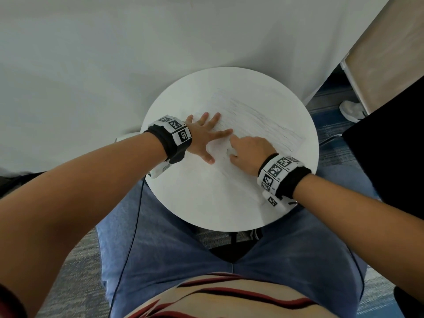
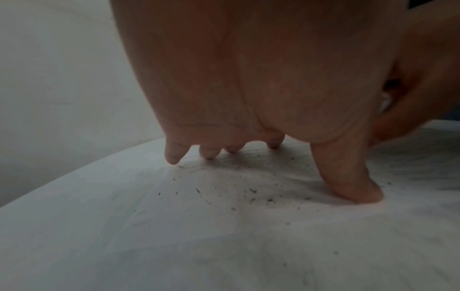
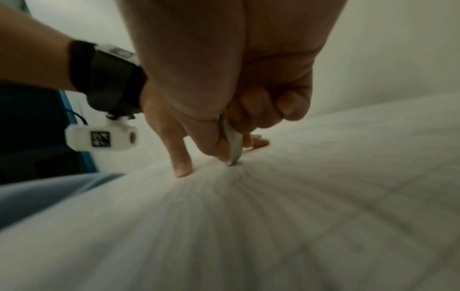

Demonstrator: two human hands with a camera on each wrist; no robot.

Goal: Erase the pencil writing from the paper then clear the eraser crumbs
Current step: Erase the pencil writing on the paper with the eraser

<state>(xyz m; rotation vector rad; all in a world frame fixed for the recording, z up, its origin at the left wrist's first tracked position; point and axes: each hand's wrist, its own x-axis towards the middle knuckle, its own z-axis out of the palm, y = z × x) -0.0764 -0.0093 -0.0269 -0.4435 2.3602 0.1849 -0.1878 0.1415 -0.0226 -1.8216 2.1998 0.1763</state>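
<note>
Round white surface (image 1: 206, 203) | paper (image 1: 263, 125) centre | our left hand (image 1: 204, 136) splayed flat, pinning it | right hand (image 1: 250, 152) pinching eraser (image 3: 232, 145) on sheet | crumbs (image 2: 248, 192) left | risk: hard rubbing creases paper

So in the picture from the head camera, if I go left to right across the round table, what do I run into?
Left wristband → left hand, spread flat on the paper → eraser → right hand, pinching that eraser → pencil marks not yet erased → right wristband.
</note>
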